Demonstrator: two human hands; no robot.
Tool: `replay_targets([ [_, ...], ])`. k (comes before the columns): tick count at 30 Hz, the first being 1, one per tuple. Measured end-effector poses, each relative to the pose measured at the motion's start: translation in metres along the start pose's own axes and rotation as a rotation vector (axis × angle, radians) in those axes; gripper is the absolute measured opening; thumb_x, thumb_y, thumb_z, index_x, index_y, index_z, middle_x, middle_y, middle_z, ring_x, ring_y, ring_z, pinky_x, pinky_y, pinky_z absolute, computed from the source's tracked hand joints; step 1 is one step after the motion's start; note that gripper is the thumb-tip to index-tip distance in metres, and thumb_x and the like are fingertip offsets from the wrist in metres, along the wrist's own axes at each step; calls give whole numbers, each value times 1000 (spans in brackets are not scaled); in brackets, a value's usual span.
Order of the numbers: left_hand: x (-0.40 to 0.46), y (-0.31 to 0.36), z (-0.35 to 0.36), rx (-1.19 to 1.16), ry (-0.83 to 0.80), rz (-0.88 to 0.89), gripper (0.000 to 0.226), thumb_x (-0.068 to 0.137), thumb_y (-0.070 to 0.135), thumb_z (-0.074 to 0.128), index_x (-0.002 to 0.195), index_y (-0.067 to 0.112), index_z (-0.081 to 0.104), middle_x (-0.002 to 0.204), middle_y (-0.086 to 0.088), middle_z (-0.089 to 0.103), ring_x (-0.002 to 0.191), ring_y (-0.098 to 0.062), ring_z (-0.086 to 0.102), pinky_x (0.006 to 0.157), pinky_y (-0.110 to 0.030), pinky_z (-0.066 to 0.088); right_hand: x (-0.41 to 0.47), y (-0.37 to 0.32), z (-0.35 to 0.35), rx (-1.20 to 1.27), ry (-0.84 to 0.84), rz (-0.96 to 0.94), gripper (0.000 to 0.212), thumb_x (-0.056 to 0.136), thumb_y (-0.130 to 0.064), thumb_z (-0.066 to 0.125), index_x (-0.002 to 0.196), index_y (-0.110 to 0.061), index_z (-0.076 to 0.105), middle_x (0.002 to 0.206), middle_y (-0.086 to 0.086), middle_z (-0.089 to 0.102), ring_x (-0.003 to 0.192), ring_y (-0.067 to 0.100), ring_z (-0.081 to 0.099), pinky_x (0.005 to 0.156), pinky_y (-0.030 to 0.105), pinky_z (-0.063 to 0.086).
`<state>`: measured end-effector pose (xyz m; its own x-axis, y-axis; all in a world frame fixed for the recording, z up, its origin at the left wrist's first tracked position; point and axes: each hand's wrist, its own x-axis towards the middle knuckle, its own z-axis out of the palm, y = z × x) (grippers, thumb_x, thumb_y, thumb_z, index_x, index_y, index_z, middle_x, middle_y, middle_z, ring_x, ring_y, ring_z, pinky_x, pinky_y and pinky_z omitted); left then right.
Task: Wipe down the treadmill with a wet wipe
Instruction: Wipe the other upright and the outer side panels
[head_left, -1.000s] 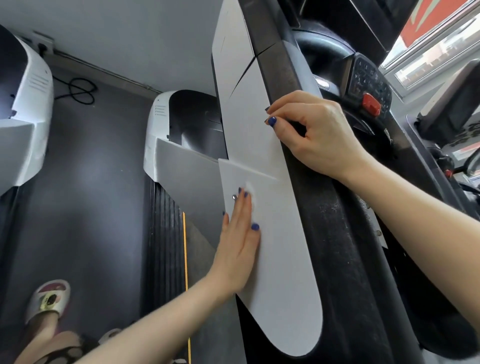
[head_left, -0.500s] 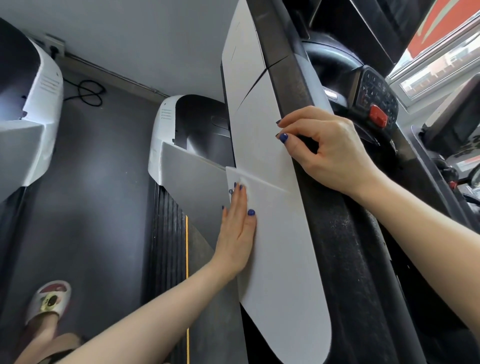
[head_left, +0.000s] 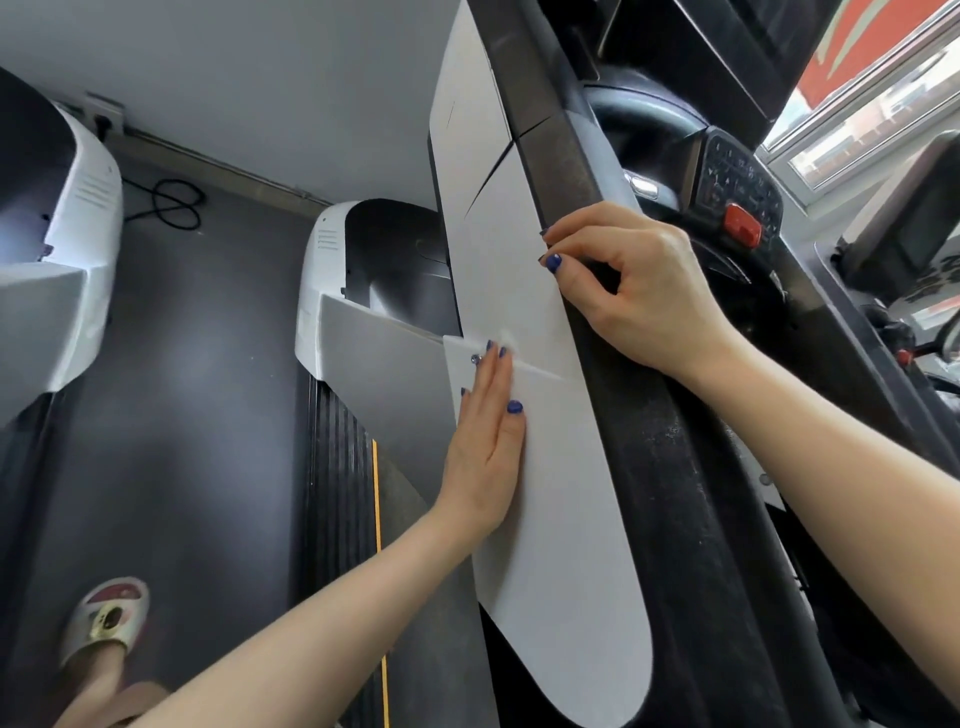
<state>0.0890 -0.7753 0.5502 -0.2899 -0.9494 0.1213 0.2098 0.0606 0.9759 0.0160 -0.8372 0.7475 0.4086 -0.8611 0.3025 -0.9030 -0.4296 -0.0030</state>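
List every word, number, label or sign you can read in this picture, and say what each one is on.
No text can be read here.
Keypad on the treadmill console: pale marks on the buttons, too small and blurred to read.
Red button below the keypad: no legible marking.
Red sign outside the window: only patches of colour, no readable letters.
White side panel under the left hand: plain, no label.

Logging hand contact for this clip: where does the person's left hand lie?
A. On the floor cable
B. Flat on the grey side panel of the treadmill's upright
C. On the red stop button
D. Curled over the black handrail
B: the left hand lies with straight fingers flat against the grey side panel, a bit of white wet wipe showing at the fingertips.
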Motion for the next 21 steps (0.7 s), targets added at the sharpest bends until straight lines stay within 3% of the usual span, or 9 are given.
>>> replay_targets([
  [3,-15,7,3,7,-12,55,50,106,40,25,152,40,7,163,26,5,150,9,-1,128,-40,3,-1,0,0,17,17,-8,26,95,-19,58,93,-4,78,107,6,72,92,10,65,83,8,47],
  [7,-27,27,7,27,-66,168,53,104,45,20,155,37,6,166,25,0,153,1,-2,125,-26,-6,-2,1,-2,22,61,5,23,96,-14,58,94,-3,78,112,7,70,93,8,62,80,6,43],
  [15,-71,44,17,95,-176,415,55,108,30,28,160,16,17,170,5,5,157,-18,2,126,-37,-3,-24,18,-13,9,132,80,23,96,-13,56,100,-7,77,123,4,66,111,11,59,100,39,47],
  [21,-21,58,4,250,-140,465,53,107,30,25,159,20,20,169,5,15,156,-13,4,126,-48,-1,-27,25,-11,20,243,143,21,94,-6,57,104,-4,76,121,8,67,111,5,57,98,8,37],
])
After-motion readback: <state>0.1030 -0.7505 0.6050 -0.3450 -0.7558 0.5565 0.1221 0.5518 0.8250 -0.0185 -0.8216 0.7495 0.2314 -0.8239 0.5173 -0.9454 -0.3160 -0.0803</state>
